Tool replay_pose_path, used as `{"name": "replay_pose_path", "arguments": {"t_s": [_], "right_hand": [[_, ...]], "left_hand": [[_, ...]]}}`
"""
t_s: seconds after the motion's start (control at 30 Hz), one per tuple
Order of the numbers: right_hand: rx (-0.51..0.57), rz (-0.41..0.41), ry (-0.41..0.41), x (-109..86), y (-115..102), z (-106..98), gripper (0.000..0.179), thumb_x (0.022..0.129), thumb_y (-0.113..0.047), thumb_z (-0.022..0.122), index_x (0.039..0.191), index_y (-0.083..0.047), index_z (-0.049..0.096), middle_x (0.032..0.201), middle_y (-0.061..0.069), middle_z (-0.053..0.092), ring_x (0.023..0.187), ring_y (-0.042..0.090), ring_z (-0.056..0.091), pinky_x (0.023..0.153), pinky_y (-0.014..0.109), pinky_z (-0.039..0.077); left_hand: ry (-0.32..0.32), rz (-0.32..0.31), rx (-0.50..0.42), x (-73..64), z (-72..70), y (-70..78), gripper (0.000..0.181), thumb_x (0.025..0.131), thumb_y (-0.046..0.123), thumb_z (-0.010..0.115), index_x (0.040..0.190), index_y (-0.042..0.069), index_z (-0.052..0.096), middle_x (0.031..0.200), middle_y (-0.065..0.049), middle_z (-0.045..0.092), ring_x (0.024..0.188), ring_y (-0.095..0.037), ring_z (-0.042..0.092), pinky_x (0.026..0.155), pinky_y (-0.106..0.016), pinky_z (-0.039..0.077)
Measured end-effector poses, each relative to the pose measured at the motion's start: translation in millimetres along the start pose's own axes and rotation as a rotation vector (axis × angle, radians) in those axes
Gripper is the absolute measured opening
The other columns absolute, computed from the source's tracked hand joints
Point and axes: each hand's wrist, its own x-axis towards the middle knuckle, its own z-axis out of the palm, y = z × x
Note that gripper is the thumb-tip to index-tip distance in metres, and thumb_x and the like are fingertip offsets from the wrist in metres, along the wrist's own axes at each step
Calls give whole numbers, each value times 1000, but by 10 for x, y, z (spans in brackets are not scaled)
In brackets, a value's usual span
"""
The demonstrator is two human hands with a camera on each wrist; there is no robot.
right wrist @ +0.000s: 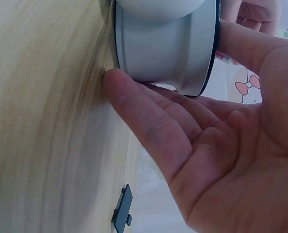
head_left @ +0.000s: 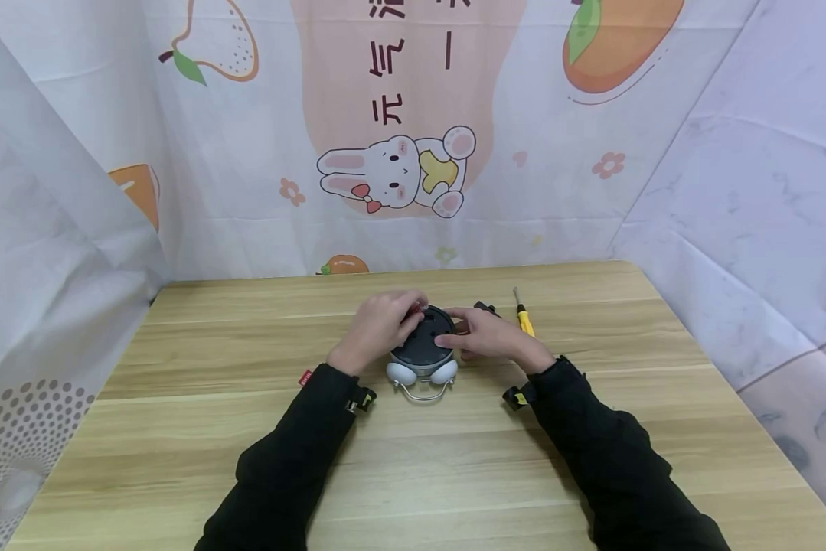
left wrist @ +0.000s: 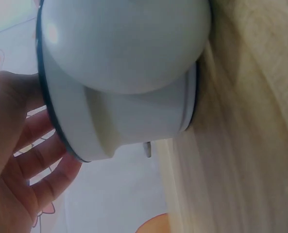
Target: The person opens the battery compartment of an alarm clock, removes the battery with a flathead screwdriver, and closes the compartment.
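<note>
A white twin-bell alarm clock (head_left: 421, 348) lies face down on the table, its black back up and its two bells and wire handle toward me. My left hand (head_left: 385, 321) is over the upper left of the back, fingers bent; a small red thing (head_left: 418, 309) shows at the fingertips, mostly hidden. In the left wrist view, fingers (left wrist: 46, 155) are by the black rim. From the right, my right hand (head_left: 484, 334) grips the clock, thumb on the back. The right wrist view shows its fingers (right wrist: 153, 121) along the white side wall (right wrist: 153, 53).
Just beyond my right hand lies a small black cover (head_left: 485, 308), seen also low in the right wrist view. A yellow-handled screwdriver (head_left: 525, 317) lies to its right. Behind the wooden table (head_left: 247, 337) hangs a printed cloth (head_left: 247, 176).
</note>
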Motion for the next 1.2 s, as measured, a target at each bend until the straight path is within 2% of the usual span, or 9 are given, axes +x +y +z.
{"name": "replay_pose_path", "arguments": {"t_s": [0.13,0.27,0.43,0.57,0.7,0.9,1.03,1.2], "right_hand": [[8,3,3,-5,-11,4,77,98,-41,68,158,-9,33,131,16,65,93,18,70,81,37,56],[18,6,0,-9,-16,29,75,98,-38,68,158,-8,34,130,16,65,94,18,69,81,38,57],[-2,11,22,-15,-26,50,75,98,-38,69,157,-6,35,132,18,64,97,17,70,81,37,58],[-9,11,30,-21,-30,41,76,98,-38,69,157,-5,34,134,20,62,97,18,70,81,37,58],[-9,20,36,-20,-36,29,77,97,-38,70,158,-8,34,135,19,62,99,19,69,82,37,58],[-14,14,40,-40,-25,-5,77,97,-38,70,158,-7,34,135,21,61,103,19,69,83,38,58],[-2,16,39,-45,-12,3,78,97,-39,70,158,-7,34,136,20,61,102,19,69,83,37,58],[1,7,22,-44,-14,13,79,97,-40,70,158,-7,33,135,19,62,95,19,70,81,36,58]], "left_hand": [[29,-6,-31,1,-78,2,16,97,13,70,113,9,69,101,-5,73,89,-16,69,75,-34,56],[71,-33,-117,-35,-190,-41,19,97,10,67,116,7,67,101,-5,73,88,-15,70,75,-32,57],[125,-56,-195,-137,-326,-176,20,97,8,65,117,6,66,100,-6,71,87,-16,69,76,-32,59],[138,-91,-195,-254,-425,-321,20,96,6,66,117,5,66,98,-6,70,87,-16,68,77,-31,59],[117,-147,-168,-370,-483,-475,21,96,6,66,117,4,65,97,-7,70,86,-17,68,76,-33,58],[69,-239,-117,-470,-515,-658,21,93,2,66,113,3,67,94,-9,71,82,-19,67,73,-36,57],[22,-305,-103,-532,-526,-713,21,91,1,68,112,1,68,95,-12,72,83,-22,67,75,-39,56],[-30,-379,-18,-634,-512,-757,23,90,3,72,113,-1,70,101,-16,71,85,-25,66,75,-42,53]]}}
